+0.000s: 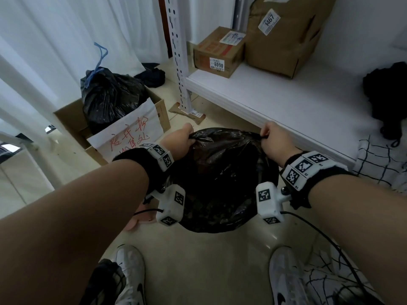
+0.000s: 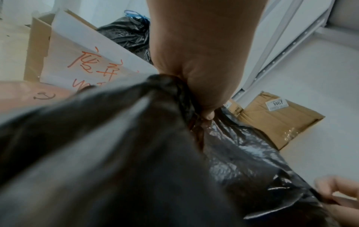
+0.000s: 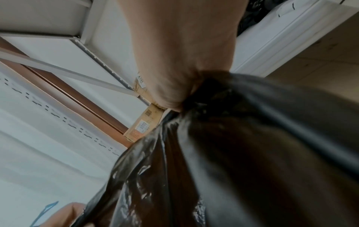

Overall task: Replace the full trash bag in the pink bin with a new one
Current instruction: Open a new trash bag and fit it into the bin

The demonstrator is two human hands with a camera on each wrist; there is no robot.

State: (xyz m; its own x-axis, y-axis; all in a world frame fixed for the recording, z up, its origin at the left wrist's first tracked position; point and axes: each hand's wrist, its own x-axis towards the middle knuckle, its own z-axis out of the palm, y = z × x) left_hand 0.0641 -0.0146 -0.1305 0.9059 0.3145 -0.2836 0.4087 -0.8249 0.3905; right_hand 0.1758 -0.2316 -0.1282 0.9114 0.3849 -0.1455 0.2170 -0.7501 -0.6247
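The left hand (image 1: pixel 179 139) bunches one top edge of the black trash bag (image 1: pixel 222 179); the right hand (image 1: pixel 273 140) pinches the opposite edge. The bag hangs below both fists, its mouth stretched between them. The pink bin (image 1: pixel 137 221) shows only as a sliver beneath the left wrist.

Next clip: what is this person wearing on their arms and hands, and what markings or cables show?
Both forearms are bare, no sleeves, no gloves on the left hand or right hand. Each wrist carries a black wristband with white blocks bearing black-and-white square fiducial markers. A white camera module, also tagged, hangs under each wrist, with a thin black cable trailing from it.
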